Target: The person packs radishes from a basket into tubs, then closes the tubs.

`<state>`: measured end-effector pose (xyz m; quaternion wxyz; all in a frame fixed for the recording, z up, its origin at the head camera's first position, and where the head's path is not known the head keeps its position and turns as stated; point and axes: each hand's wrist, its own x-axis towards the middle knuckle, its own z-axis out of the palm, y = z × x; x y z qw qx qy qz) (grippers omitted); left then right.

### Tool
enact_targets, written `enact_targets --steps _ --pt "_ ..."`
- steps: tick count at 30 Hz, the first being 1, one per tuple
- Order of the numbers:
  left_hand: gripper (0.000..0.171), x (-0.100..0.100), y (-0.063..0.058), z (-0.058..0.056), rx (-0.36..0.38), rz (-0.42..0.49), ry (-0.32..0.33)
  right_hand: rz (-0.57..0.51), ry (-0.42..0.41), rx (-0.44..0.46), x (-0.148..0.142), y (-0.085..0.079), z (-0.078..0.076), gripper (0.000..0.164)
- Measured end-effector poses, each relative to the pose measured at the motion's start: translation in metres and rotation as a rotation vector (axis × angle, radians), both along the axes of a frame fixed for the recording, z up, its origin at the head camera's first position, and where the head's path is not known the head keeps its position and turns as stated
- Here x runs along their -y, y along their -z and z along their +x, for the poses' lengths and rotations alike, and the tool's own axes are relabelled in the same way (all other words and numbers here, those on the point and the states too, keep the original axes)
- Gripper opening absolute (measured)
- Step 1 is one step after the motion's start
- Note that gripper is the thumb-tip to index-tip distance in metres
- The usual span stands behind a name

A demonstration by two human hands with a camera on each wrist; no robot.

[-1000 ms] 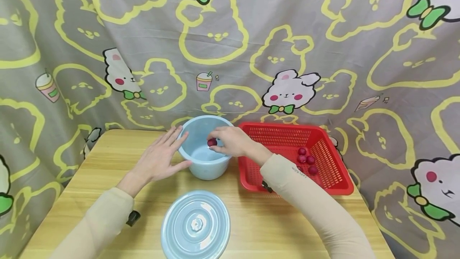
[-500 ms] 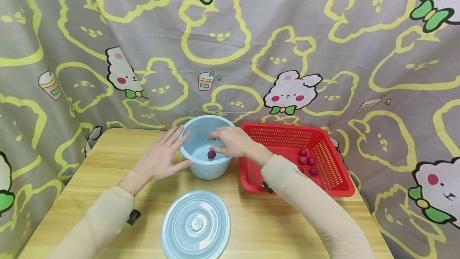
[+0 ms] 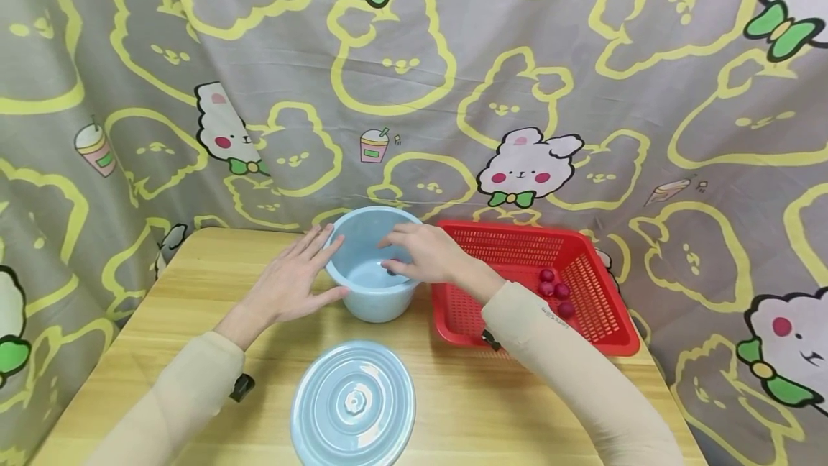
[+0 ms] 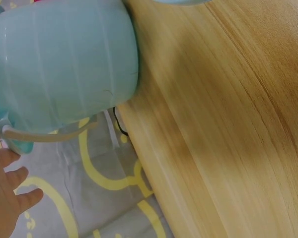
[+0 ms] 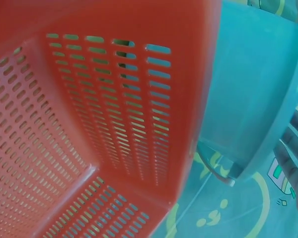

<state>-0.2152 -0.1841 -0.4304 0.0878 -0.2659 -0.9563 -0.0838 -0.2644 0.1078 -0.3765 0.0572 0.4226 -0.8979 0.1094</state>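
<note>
A light blue bucket (image 3: 380,304) stands near the table's back edge. My left hand (image 3: 292,277), fingers straight and spread, rests along its left rim; the left wrist view shows these fingers (image 4: 26,199) beside the bucket's handle (image 4: 52,136). Over the right rim reaches my right hand (image 3: 428,256), its fingers loosely bent with nothing held between them. Below its thumb, a dark round bit of a plum (image 3: 389,271) shows inside the bucket, mostly hidden. Several dark red plums (image 3: 561,291) lie in the red basket (image 3: 446,322) to the right.
A round light blue lid (image 3: 353,403) lies flat on the wooden table (image 3: 466,408) in front of the bucket. The basket touches or nearly touches the bucket's right side. Behind the table hangs a grey patterned curtain (image 3: 278,56).
My right hand let go of a plum, which dropped into the bucket and shifted under the hand. The right hand has since moved slightly right. My left hand stays at the rim.
</note>
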Motion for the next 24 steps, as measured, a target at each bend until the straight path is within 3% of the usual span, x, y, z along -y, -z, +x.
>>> enact_targets --steps 13,24 --pt "0.097 -0.001 -0.001 0.000 0.008 -0.002 -0.002 -0.089 0.031 -0.009 -0.036 -0.020 0.012 0.042" --pt "0.097 0.000 0.000 0.000 -0.001 0.004 -0.001 -0.093 0.102 -0.020 -0.078 -0.031 0.022 0.049"
